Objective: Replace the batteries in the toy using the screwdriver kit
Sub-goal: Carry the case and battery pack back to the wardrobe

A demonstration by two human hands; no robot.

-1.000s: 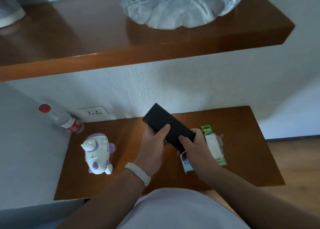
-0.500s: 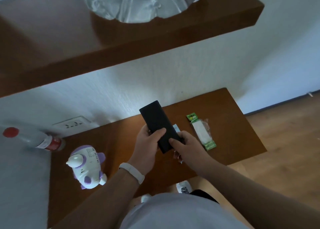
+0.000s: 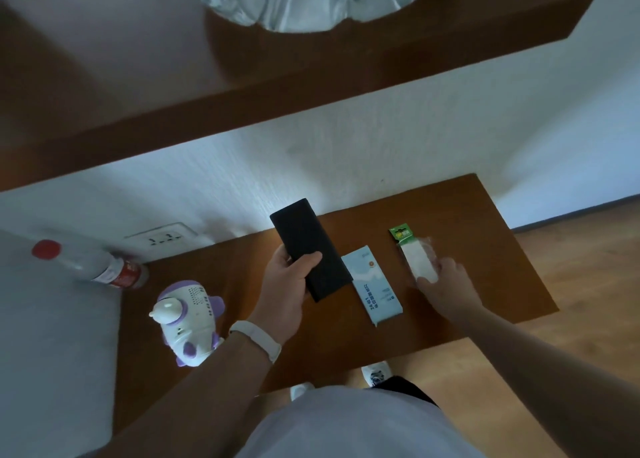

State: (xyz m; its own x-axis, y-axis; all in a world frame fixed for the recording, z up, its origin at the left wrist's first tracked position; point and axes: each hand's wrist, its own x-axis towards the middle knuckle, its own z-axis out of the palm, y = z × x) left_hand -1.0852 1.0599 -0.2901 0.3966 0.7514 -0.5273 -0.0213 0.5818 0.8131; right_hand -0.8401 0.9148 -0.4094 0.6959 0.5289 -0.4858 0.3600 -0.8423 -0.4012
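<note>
Head view showed the left hand (image 3: 289, 289) gripping the black case (image 3: 309, 249) while the open right hand (image 3: 446, 284) touched the battery pack (image 3: 417, 256); the toy (image 3: 188, 319) sat at the table's left, so hold the case steady.

toy (image 3: 188, 322): 1 | black case (image 3: 309, 249): 1 | pale blue sleeve (image 3: 375, 289): 1 | battery pack (image 3: 414, 255): 1 | bottle (image 3: 93, 265): 1 | wall socket (image 3: 162, 237): 1 | shelf (image 3: 242, 86): 1 | worktop (image 3: 485, 284): 1 | hands: 2, left (image 3: 289, 286), right (image 3: 445, 284)
</note>
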